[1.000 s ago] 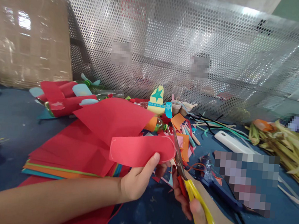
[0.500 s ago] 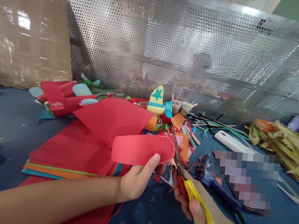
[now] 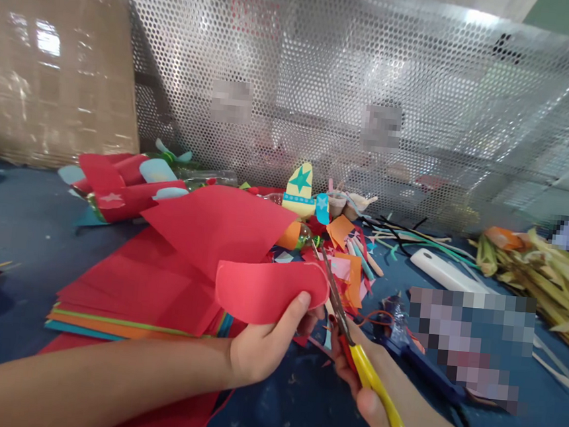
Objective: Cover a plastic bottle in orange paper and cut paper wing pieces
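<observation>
A rounded strip of red paper [image 3: 262, 290] is pinched in my left hand [image 3: 270, 345], its thumb on top near the right end. My right hand [image 3: 373, 387] is closed round the yellow and red handles of the scissors [image 3: 342, 318]. The scissors' blades point up and to the left, slightly parted, beside the strip's rounded right end. Behind the strip lies a stack of red paper sheets [image 3: 144, 281], with green, orange and blue sheets under it.
Red paper-covered bottles [image 3: 132, 187] and a yellow piece with a green star [image 3: 300, 181] stand behind. Paper scraps [image 3: 352, 272], a blue glue gun [image 3: 420, 365], a white-handled tool [image 3: 442, 268] and dried husks [image 3: 542, 282] lie rightward. A cardboard sheet [image 3: 58, 67] and perforated metal panel [image 3: 322, 64] rise behind.
The red strip has tilted, with its left part bending lower. The scissors' blades have shifted slightly left along the strip's rounded end, and the fingers round the handles have shifted a little.
</observation>
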### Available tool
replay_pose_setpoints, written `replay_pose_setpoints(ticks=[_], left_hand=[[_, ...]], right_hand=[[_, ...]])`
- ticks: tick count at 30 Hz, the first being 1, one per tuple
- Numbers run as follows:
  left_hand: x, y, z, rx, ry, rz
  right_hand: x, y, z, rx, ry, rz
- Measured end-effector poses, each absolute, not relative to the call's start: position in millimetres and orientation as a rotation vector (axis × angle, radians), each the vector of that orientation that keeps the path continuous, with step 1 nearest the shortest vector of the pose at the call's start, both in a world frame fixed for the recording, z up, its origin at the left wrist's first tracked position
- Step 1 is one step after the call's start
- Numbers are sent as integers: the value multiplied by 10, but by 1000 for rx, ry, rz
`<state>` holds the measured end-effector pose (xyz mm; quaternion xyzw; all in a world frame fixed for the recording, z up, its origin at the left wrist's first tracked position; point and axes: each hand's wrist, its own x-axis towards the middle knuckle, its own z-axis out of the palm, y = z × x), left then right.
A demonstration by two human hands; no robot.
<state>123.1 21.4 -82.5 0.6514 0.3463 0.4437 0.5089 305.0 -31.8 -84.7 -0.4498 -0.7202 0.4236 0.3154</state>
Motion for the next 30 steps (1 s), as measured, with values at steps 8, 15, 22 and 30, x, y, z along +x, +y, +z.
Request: replay_pose_setpoints(ticks=[8, 15, 22, 30], left_hand=[[1227, 196, -774, 1509, 868, 1087], [1215, 198, -792, 1485, 902, 1079], [1222, 203, -778, 1524, 866, 1066], [1215, 204, -778, 1552, 886, 1056]], right_hand=[[3120, -309, -917, -1181, -1958, 992], [3147, -316, -993, -1179, -1921, 1022], [3106, -308, -921, -1178, -1959, 983], [3122, -313, -961, -1197, -1938, 997]])
